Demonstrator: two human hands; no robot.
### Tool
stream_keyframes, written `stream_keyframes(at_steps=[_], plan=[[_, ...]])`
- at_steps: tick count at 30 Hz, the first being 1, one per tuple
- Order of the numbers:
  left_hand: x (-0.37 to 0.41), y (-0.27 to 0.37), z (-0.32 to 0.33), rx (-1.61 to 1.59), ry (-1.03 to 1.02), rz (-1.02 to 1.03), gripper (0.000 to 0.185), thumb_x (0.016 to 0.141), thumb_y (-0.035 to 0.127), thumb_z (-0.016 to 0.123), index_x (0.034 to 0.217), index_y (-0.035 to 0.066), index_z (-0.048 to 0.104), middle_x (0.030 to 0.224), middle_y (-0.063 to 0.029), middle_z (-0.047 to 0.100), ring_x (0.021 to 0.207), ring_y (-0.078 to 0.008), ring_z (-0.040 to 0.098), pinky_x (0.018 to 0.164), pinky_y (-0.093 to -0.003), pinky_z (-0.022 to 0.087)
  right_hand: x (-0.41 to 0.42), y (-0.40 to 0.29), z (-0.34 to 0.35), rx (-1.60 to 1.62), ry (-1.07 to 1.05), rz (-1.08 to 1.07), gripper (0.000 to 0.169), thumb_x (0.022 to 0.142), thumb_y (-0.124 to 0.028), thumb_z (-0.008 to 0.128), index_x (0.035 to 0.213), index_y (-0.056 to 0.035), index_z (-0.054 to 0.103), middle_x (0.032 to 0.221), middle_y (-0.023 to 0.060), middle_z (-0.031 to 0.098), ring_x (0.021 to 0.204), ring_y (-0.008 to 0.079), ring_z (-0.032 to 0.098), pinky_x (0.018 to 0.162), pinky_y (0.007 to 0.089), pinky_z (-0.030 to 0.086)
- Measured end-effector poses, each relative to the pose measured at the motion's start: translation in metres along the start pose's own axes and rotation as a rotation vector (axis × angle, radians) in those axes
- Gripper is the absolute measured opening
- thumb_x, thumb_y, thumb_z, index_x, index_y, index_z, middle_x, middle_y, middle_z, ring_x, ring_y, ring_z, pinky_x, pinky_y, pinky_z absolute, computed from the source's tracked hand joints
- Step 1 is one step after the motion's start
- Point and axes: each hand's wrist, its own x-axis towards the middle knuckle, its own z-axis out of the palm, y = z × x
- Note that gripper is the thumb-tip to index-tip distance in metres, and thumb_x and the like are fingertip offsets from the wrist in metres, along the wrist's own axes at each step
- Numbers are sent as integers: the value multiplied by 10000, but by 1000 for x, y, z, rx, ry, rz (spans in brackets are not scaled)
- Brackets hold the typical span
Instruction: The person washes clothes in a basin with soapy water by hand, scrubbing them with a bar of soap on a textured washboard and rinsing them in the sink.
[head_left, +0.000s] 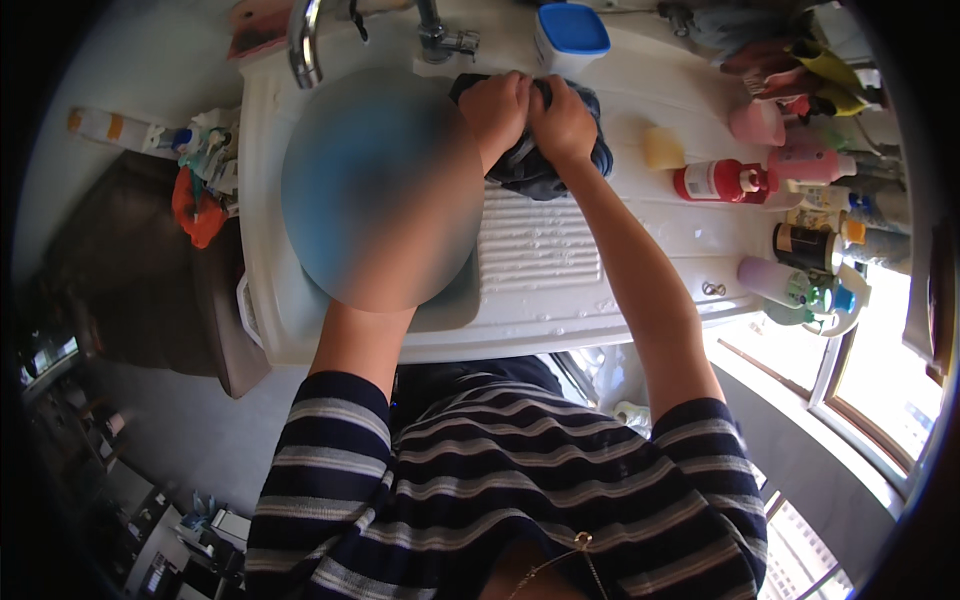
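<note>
Both of my hands grip a bundle of dark cloth on the white laundry sink's counter, above its ribbed washboard. My left hand presses on the cloth's left part, and my right hand clasps it just beside, the two nearly touching. The cloth is bunched up, with its folds spreading below and to the right of my hands. A round blurred patch covers most of the basin and part of my left forearm; blue shows through it, but what lies there cannot be told.
A curved metal faucet and a valve stand at the back. Near them is a tub with a blue lid. On the right are a yellowish block, a red pump bottle and several other bottles. An orange bag hangs left.
</note>
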Motion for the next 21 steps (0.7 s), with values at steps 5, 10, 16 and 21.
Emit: stream_keyframes(at_steps=[5, 10, 16, 21], plan=[[-88, 32, -17, -110, -64, 26, 192, 1013, 190, 581, 1052, 60, 716, 986, -177, 730, 929, -406, 678, 820, -524, 526, -95, 0, -42, -30, -95, 23, 256, 961, -324, 667, 1110, -116, 661, 928, 184, 695, 822, 420, 699, 681, 509, 560], [-144, 57, -33, -196, 108, 84, 156, 948, 146, 651, 1041, 63, 745, 1002, -127, 746, 905, -352, 690, 798, -498, 522, -148, -17, -76, 71, -84, -10, 193, 923, -257, 695, 1072, -135, 685, 937, 134, 675, 767, 390, 682, 645, 472, 551], [-37, 7, -8, -118, 44, 137, 184, 1002, 187, 608, 1022, 70, 749, 976, -156, 744, 903, -385, 695, 791, -495, 544, -53, -13, -19, 48, 100, 64, 222, 951, -323, 658, 1053, -128, 690, 926, 175, 706, 795, 434, 692, 676, 519, 556], [-102, 26, -15, -189, 100, 207, 136, 979, 124, 642, 1015, 64, 759, 984, -128, 761, 921, -359, 716, 832, -467, 560, -127, -21, -40, -35, 84, 107, 206, 921, -311, 706, 1048, -150, 685, 904, 139, 670, 752, 379, 700, 632, 483, 560]])
